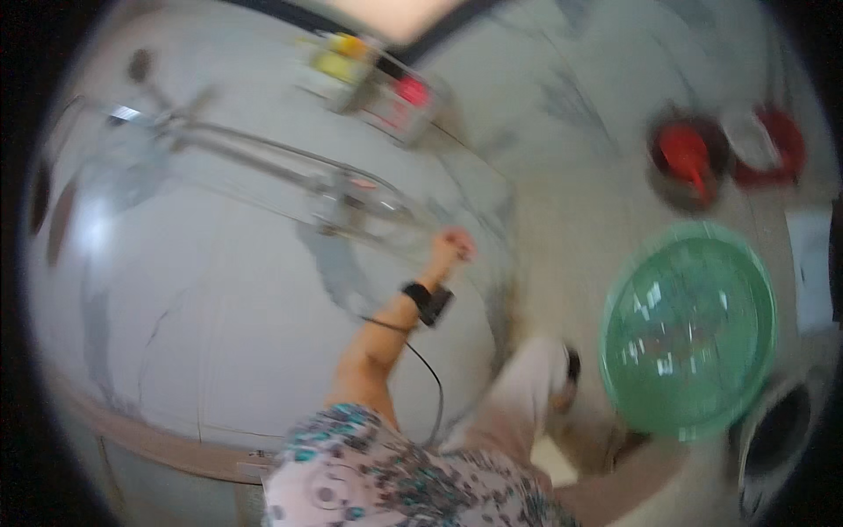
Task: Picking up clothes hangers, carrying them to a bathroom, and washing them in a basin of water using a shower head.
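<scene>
My left hand [454, 245] is blurred, with its fingers apparently curled, in front of the marble-patterned wall [250, 309]. Whether it holds anything cannot be told. A black strap with a dark box [431, 305] sits at the wrist, and a black cable hangs from it. Up and left of the hand is a wall-mounted metal tap fixture [349, 201] with a long pipe or hose. My right hand is out of view. A large round green plastic basin [609, 342], holding what looks like water, stands on the floor to the right.
Shelf caddies [388, 112] with yellow and pink items hang on the wall near a dark-framed window [395, 13]. Beyond the green basin are a dark round container with a red dipper [685, 155] and a red basin [787, 145]. A dark-centred round object [777, 428] lies at lower right.
</scene>
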Motion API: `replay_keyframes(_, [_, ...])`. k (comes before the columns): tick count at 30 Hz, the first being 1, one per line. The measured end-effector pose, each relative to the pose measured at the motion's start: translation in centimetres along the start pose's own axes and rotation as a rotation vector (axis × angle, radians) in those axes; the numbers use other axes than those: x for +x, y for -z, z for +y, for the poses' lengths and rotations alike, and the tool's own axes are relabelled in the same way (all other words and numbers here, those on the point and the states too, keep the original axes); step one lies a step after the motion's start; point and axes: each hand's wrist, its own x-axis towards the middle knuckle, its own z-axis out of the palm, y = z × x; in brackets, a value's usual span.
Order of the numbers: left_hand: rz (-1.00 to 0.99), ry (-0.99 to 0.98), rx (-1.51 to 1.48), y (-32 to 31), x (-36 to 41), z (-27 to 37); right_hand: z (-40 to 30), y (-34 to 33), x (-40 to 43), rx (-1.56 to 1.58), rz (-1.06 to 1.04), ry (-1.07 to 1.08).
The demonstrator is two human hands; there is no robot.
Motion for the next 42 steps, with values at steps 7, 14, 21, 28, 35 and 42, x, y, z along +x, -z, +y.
replay_keyframes(7, [-0.255, -0.064, 0.122, -14.2, 12.1, -8.7, 20.9, 10.4, -2.5, 0.150, 0.162, -0.482])
replay_keyframes(14, [-0.249, 0.066, 0.175, -20.1, 12.3, -11.7, 26.6, 21.5, -14.3, 0.248, 0.358, -0.697])
replay_keyframes(21, [-0.199, 0.007, 0.240, -17.4, 13.7, -9.5, 21.4, 19.2, -5.5, 0.319, 0.266, -0.456])
replay_keyframes(28, [-0.037, -0.224, 0.377, -4.4, 16.6, 0.2, 4.5, 2.4, 0.5, 0.093, 0.332, -0.078])
replay_keyframes(35, [0.282, -0.700, 0.407, 8.0, 8.8, 18.4, -17.6, -6.7, -1.8, 0.336, -0.066, 0.069])
replay_keyframes(42, [1.069, -1.201, 0.771, 18.5, 3.3, 32.8, -38.4, -17.7, -9.7, -0.041, -0.518, 0.621])
